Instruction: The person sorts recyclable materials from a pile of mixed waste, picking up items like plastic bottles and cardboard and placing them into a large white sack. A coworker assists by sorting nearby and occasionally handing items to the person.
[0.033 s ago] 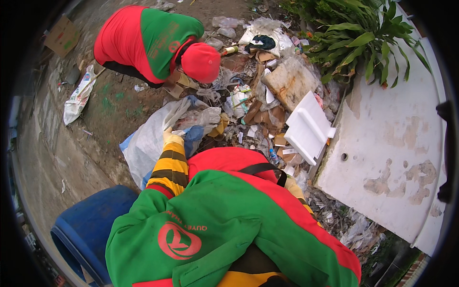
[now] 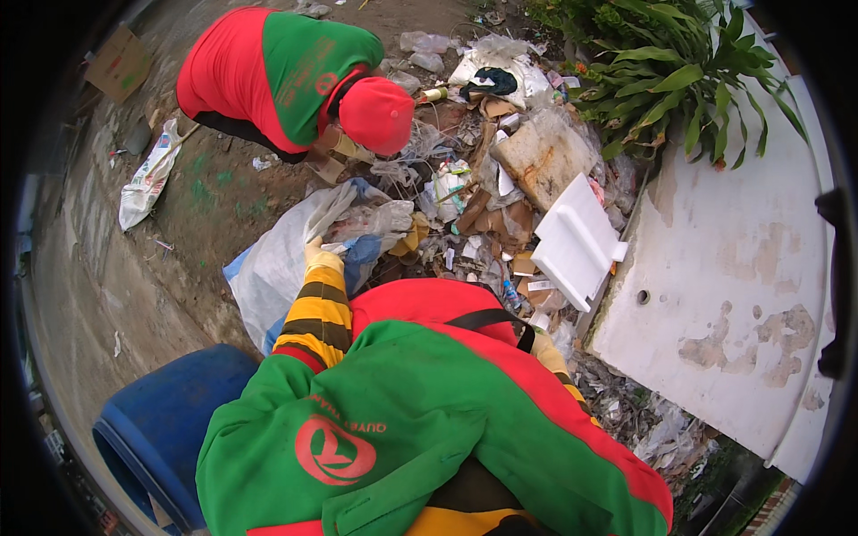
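My left hand [image 2: 323, 256], in a pale yellow glove below a yellow-and-brown striped sleeve, is closed on the rim of a large white sack [image 2: 277, 255] with blue patches. The sack lies on its side with clear plastic and other waste at its mouth. To the right, beyond my green and red jacket [image 2: 429, 384], part of my gloved right hand [image 2: 549, 353] shows low over the rubbish heap [image 2: 483, 241]; its fingers are hidden. Near that hand lie paper scraps, plastic film and a small blue bottle [image 2: 510, 291].
A bending co-worker [image 2: 286, 85] in a red cap is at the far left of the heap. White foam [image 2: 576, 237] and a stained foam block [image 2: 543, 159] lie to the right, beside a pale slab [image 2: 715, 268] and a leafy plant [image 2: 679, 76]. A blue barrel [image 2: 183, 411] lies at left.
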